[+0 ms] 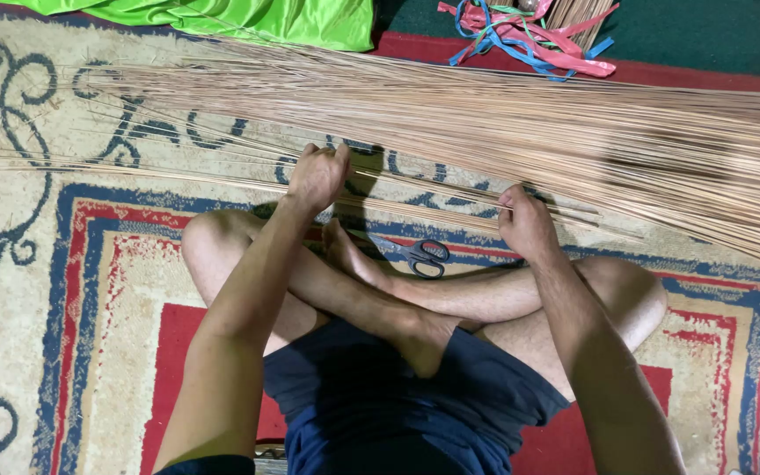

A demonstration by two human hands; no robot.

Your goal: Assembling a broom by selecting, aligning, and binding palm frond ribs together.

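Observation:
A wide pile of long thin tan sticks (503, 114) lies across the patterned carpet (37, 290) in front of my crossed legs. My left hand (317, 176) is closed on a small bunch of sticks (134, 167) pulled out from the pile's near edge. My right hand (525, 220) pinches the same thin bunch further right. Dark-handled scissors (415, 255) lie on the carpet between my hands, just beyond my foot.
Bright green cloth (248, 18) lies at the far edge of the carpet. A tangle of pink and blue plastic strips (529, 40) sits at the top right next to another bundle of sticks (573, 13). Dark green floor (714, 35) lies beyond.

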